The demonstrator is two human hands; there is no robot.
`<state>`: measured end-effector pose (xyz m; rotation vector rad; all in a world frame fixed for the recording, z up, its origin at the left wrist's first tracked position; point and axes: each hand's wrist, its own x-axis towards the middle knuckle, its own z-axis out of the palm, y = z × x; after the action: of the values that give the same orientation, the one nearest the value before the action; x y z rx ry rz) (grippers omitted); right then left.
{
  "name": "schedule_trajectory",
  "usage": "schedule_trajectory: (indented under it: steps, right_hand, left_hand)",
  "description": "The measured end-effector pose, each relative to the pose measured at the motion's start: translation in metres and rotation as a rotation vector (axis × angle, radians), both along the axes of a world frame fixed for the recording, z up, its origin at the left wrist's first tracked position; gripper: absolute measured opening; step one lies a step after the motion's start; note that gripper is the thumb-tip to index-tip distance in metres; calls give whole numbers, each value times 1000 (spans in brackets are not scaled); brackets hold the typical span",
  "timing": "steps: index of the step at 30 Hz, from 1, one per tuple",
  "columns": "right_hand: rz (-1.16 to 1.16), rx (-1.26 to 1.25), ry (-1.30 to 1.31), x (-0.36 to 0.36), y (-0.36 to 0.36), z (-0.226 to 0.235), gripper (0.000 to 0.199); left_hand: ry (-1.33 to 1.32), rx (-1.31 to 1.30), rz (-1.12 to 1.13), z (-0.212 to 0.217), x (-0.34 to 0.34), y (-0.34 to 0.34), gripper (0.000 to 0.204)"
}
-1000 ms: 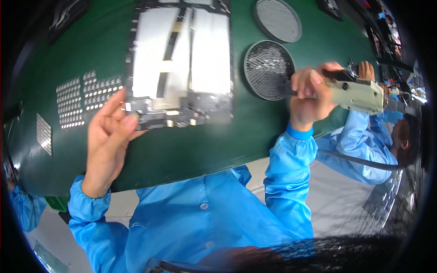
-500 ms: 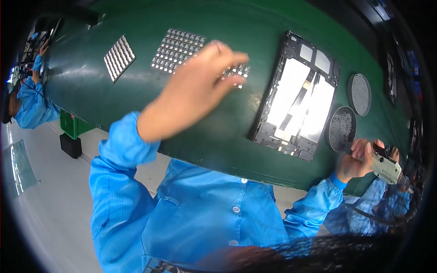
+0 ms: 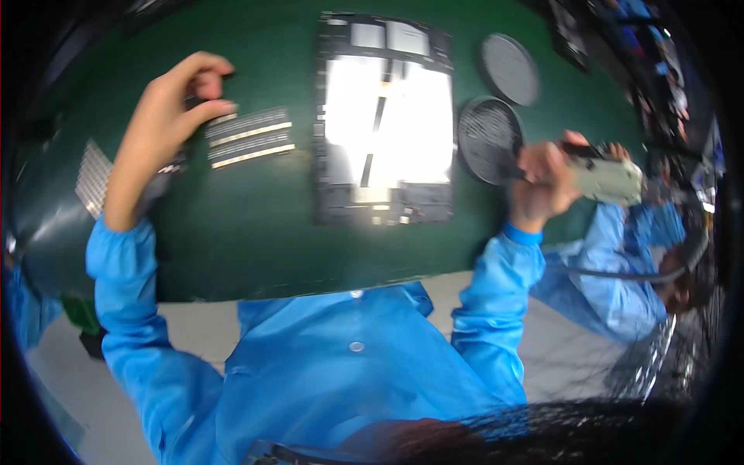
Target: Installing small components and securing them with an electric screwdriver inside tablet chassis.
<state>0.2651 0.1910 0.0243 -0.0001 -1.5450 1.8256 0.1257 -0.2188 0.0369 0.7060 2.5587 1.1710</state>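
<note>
At the far left, one blue sleeve of another person is seen, with one green bin just beside it, below the edge of the green table. On the table, one slanted sheet of small parts is laid beside the left forearm. The left hand is held with thumb and forefinger apart, the other fingers curled; whether anything small is touched by the thumb cannot be told. Under its thumb and to the right, one group of part strips is laid, with two pale lines seen across it; the single parts are too blurred to be counted. Next, in the middle, one dark flat panel is laid, its wide pale areas glaring. To its right, two round trays are set: one upper tray and one lower tray. By the right hand, one pale handheld tool is gripped, its dark end pointed left, near the lower tray. Beyond, another person in blue is seen.
</note>
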Motion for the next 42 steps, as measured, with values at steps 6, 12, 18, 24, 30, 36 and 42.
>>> schedule_trajectory:
  steps: [6, 12, 18, 24, 30, 36, 42]
  right_hand:
    - [27, 27, -6, 6, 4, 7, 29]
    - [11, 32, -15, 6, 7, 5, 29]
    - [40, 31, -6, 7, 9, 4, 25]
    - [20, 14, -25, 4, 6, 1, 21]
    - [-54, -2, -26, 1, 2, 10, 27]
    - [209, -45, 149, -7, -19, 51, 30]
    - [502, -147, 186, -41, -97, 68, 38]
  left_hand:
    - [242, -173, -43, 2, 14, 19, 42]
    - [0, -179, -2, 0, 2, 14, 40]
    - [-23, -80, -7, -8, 0, 18, 29]
    - [-21, -89, -79, -6, -6, 10, 25]
    - [47, -28, -102, 2, -8, 6, 24]
    - [73, 6, -35, -4, -2, 3, 20]
    - [292, 4, -4, -3, 10, 6, 13]
